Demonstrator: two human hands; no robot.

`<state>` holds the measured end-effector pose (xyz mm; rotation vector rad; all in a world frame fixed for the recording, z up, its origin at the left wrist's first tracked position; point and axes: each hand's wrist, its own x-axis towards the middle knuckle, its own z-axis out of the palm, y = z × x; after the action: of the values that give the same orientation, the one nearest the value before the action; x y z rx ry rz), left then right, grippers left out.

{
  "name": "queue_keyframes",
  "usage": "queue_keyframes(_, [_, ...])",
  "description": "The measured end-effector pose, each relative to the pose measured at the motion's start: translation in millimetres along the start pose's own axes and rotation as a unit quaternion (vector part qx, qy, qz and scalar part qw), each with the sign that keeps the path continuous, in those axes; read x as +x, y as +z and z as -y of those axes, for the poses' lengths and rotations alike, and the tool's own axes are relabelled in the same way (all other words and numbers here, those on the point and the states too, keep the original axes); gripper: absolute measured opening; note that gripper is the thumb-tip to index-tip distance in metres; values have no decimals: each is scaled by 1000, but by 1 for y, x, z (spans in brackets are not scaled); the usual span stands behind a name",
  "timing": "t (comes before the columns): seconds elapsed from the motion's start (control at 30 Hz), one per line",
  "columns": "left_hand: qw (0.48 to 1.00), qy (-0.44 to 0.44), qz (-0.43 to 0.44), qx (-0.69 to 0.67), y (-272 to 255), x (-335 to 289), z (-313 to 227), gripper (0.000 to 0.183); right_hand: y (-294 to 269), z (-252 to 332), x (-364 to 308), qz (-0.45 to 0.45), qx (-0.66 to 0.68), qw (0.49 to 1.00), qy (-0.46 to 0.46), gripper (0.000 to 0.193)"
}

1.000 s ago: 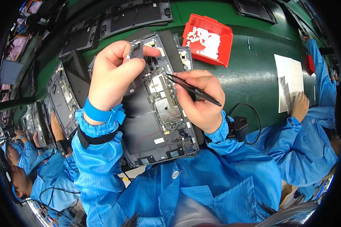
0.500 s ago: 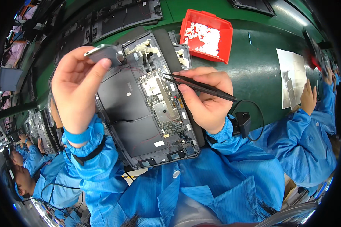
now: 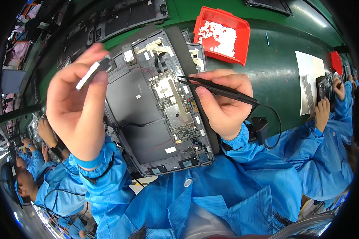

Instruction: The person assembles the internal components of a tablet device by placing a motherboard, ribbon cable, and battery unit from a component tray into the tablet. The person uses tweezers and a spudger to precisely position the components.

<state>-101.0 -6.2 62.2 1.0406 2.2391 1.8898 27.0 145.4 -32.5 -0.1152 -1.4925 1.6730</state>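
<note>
Nearest the camera, blue sleeves are coming up from the lower edge, a dark strap being worn on the left wrist.

Left hand (image 3: 77, 109): raised above the left edge of the opened device (image 3: 155, 103), fingers closed in a pinch on a small flat grey part (image 3: 92, 73), which is being held clear of the chassis and tilted edge-on. Judged: the part is best kept pinched by its edges, so that its faces are not being smeared.

Right hand (image 3: 223, 105): fingers clamped around black tweezers (image 3: 215, 88), whose tips are being pointed left over the circuit board (image 3: 172, 104) in the device's middle. Whether anything is being gripped between the tips cannot be told. Judged: the heel of this hand should be rested on the frame so the tips are being steadied; the thin cable (image 3: 141, 123) crossing the dark panel is being put at risk by any slip.

Beyond, on the green counter (image 3: 275, 67): a red tray (image 3: 221, 36) of white scraps, well apart from both hands. Far right, another person's hands (image 3: 327, 103) are being kept busy over a white sheet (image 3: 309, 79).
</note>
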Motion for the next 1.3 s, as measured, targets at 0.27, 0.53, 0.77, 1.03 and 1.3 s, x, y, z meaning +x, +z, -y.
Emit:
queue_keyframes(0.27, [962, -216, 76, -149, 42, 9, 12, 21, -1, 1, 5, -40, 143, 986, 80, 31])
queue_keyframes(0.53, [960, -219, 74, -161, 47, 9, 18, 19, -3, 5, 11, -57, 191, 964, 177, 22])
queue_keyframes(0.77, [959, -212, 70, -175, 47, 8, 19, 18, -3, 3, 11, -51, 167, 967, 184, 22])
queue_keyframes(1.03, [958, -210, 76, -181, 47, 7, 18, 17, -2, 2, 10, -53, 173, 969, 167, 22])
queue_keyframes(1.3, [969, -187, 72, -143, 48, 4, 22, 21, 3, 7, 11, -59, 113, 979, 162, 22])
